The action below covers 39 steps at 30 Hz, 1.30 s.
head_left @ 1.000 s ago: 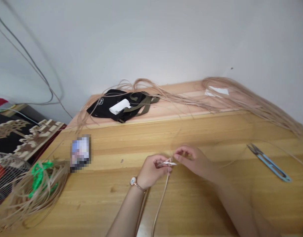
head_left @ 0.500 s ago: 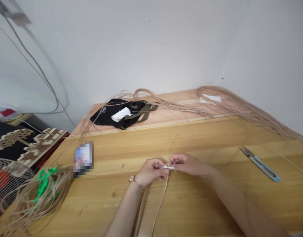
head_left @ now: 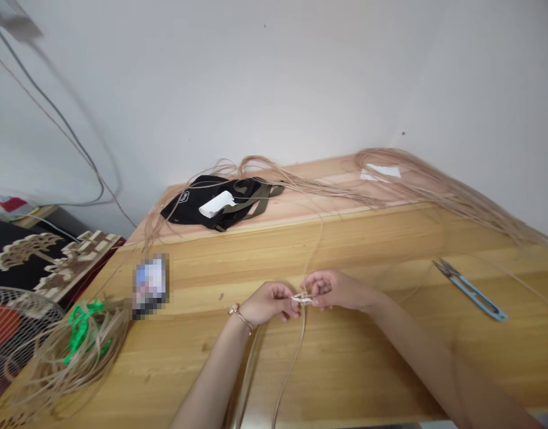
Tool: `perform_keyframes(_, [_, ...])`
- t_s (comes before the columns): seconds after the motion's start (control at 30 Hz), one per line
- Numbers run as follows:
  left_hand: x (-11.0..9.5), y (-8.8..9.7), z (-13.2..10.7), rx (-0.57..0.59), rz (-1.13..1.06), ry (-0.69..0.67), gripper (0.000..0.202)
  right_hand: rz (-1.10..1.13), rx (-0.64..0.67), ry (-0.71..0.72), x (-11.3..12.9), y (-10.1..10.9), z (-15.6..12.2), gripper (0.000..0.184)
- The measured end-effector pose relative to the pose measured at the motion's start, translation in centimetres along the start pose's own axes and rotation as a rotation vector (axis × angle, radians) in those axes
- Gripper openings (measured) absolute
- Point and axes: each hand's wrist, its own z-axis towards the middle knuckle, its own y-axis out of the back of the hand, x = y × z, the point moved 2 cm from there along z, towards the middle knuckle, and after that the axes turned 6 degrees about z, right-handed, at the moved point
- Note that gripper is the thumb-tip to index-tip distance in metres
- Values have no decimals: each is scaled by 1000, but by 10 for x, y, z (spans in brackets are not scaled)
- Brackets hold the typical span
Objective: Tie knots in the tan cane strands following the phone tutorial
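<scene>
Between my hands is a small woven piece (head_left: 302, 298) of pale, flat cane strips. My left hand (head_left: 274, 302), with a bracelet at the wrist, pinches its left end between thumb and fingers. On the right end, the thumb and fingers of my right hand (head_left: 325, 290) are closed. A long cane strand (head_left: 296, 351) hangs from the piece toward the table's front edge, and another strand (head_left: 315, 244) rises from it toward the back. How the strips cross inside the piece is too small to tell.
Blue-handled thread snips (head_left: 473, 292) lie at right. At left is a cane coil (head_left: 99, 369) tied with green ribbon (head_left: 79, 328), near a blurred-out item (head_left: 151, 286). Behind are a black bag (head_left: 197, 199), a white paper roll (head_left: 217, 204) and long cane bundles (head_left: 417, 173).
Both hands stay on the small woven piece, with the fingers slightly shifted and the left fingertips nearer its left end. The strand behind it shows more plainly. The view has tilted slightly.
</scene>
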Motion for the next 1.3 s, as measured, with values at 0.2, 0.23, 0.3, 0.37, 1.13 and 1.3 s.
perform_keyframes(0.2, [2,1,-1,25,-129,26,26,-2,-19,30,-3,-1,1,30])
perform_keyframes(0.23, [2,1,-2,32,-159,26,26,0,-24,31,-3,-1,1,29])
perform_keyframes(0.3, [2,0,-2,46,-204,27,27,-1,-33,29,-3,-1,1,29])
perform_keyframes(0.37, [2,-1,-3,56,-231,29,27,-3,-43,27,-2,-1,1,29])
perform_keyframes(1.13, [2,0,-1,33,-248,-26,53,8,-107,67,-4,2,3,29])
perform_keyframes(1.3, [0,-3,-3,-10,-165,5,37,4,-119,60,-3,0,2,29])
